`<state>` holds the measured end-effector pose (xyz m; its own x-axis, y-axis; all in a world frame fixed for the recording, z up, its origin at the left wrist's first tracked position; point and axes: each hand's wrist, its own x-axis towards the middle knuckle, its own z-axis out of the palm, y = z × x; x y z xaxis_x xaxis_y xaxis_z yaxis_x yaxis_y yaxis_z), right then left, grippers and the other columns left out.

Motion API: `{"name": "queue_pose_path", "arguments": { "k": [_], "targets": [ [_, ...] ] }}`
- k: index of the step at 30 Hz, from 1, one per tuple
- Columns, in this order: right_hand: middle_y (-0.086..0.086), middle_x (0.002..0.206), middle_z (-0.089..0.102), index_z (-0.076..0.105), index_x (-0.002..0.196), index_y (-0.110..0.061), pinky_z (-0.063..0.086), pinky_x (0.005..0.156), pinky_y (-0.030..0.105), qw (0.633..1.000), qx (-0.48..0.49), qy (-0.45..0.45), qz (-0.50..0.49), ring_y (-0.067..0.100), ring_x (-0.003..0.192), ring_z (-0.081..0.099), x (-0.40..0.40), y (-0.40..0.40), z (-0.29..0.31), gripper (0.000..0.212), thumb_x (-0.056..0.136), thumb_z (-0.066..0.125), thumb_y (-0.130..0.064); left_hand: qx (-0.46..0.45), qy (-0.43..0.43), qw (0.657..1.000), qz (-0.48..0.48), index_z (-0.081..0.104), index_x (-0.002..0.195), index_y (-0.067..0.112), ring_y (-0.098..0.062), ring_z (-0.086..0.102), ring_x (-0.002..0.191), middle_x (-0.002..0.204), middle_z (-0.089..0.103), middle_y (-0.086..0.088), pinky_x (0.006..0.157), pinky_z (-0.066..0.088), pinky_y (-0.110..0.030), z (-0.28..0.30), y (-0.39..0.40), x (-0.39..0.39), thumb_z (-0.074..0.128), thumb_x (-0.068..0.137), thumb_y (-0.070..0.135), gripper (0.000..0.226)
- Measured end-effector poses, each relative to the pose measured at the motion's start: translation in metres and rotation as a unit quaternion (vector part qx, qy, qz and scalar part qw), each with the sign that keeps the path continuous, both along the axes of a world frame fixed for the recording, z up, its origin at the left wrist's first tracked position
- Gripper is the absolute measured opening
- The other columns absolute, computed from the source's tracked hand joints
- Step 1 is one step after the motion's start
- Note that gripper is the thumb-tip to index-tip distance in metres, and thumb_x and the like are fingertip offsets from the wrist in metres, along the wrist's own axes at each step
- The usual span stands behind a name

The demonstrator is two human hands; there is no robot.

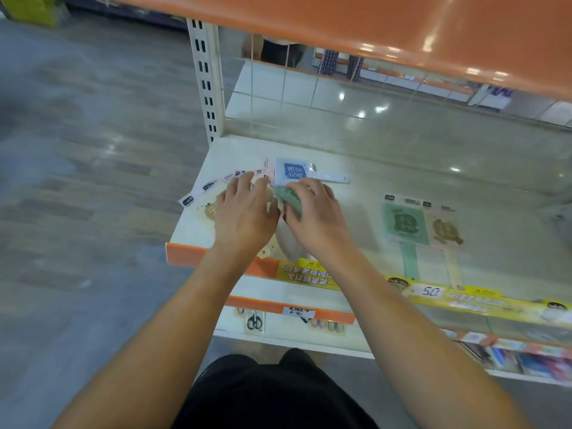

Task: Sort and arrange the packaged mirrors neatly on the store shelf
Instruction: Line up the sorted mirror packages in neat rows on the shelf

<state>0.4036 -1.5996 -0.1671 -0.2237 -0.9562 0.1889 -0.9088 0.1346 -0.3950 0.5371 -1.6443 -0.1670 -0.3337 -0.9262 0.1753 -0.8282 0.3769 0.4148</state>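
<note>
A fanned pile of packaged hand mirrors point(207, 193) lies on the left end of the white shelf point(356, 212). My left hand point(244, 212) rests flat on the pile with fingers spread. My right hand point(315, 215) curls round a green packaged mirror point(289, 199) beside it. A blue packaged mirror point(295, 172) lies just behind both hands, its handle pointing right. Further right a green mirror point(404, 224) and a beige mirror point(447, 232) lie side by side, handles toward the shelf's front edge.
An orange shelf point(402, 32) overhangs above. A white slotted upright point(205, 75) stands at the back left corner. Yellow price strips point(448, 297) run along the front edge. Lower shelves hold scissors point(254, 321) and other goods. Open floor lies to the left.
</note>
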Motion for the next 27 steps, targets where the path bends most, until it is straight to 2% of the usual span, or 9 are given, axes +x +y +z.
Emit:
{"name": "queue_pose_path", "arguments": {
  "k": [7,11,19,23,27],
  "targets": [
    [0.006,0.133,0.053,0.058,0.129,-0.014,0.04,0.104,0.043,0.999,0.003,0.004,0.04,0.028,0.126,0.046,-0.014,-0.017,-0.002,0.041,0.089,0.061,-0.025,-0.004,0.001,1.0,0.025,0.052,0.13,0.012,-0.034,0.04,0.131,0.141,0.046,-0.012,0.099,0.036,-0.046,0.001,-0.004,0.003,0.056,0.088,0.03,0.045],
    [0.007,0.128,0.055,0.06,0.126,-0.013,0.041,0.102,0.043,0.998,-0.008,0.008,0.068,0.03,0.123,0.048,-0.03,-0.034,0.002,0.041,0.087,0.064,-0.023,-0.001,0.002,0.999,0.047,0.052,0.13,0.012,-0.034,0.043,0.128,0.139,0.047,-0.012,0.097,0.037,-0.046,0.005,-0.006,0.001,0.052,0.09,0.031,0.045],
    [0.012,0.136,0.052,0.059,0.13,-0.016,0.044,0.1,0.049,0.978,0.061,0.046,0.193,0.033,0.125,0.049,-0.068,-0.068,0.007,0.049,0.084,0.066,-0.033,0.015,-0.006,0.996,0.087,0.048,0.134,0.017,-0.029,0.038,0.131,0.143,0.042,-0.007,0.101,0.034,-0.044,0.004,-0.003,-0.012,0.048,0.092,0.032,0.045],
    [0.016,0.136,0.052,0.063,0.126,-0.018,0.046,0.099,0.049,0.961,0.06,0.053,0.263,0.035,0.126,0.049,-0.075,-0.078,0.007,0.058,0.078,0.05,-0.048,0.014,-0.003,0.993,0.116,0.051,0.13,0.018,-0.028,0.04,0.13,0.142,0.044,-0.007,0.099,0.036,-0.044,0.002,-0.003,-0.02,0.047,0.094,0.036,0.04],
    [0.02,0.148,0.04,0.058,0.132,-0.023,0.037,0.107,0.052,0.939,0.122,0.074,0.312,0.039,0.134,0.039,-0.083,-0.089,0.005,0.064,0.073,0.047,-0.045,0.017,-0.008,0.992,0.129,0.049,0.132,0.019,-0.027,0.038,0.132,0.144,0.041,-0.006,0.101,0.034,-0.043,0.002,-0.003,-0.024,0.046,0.095,0.038,0.042]
  ]
}}
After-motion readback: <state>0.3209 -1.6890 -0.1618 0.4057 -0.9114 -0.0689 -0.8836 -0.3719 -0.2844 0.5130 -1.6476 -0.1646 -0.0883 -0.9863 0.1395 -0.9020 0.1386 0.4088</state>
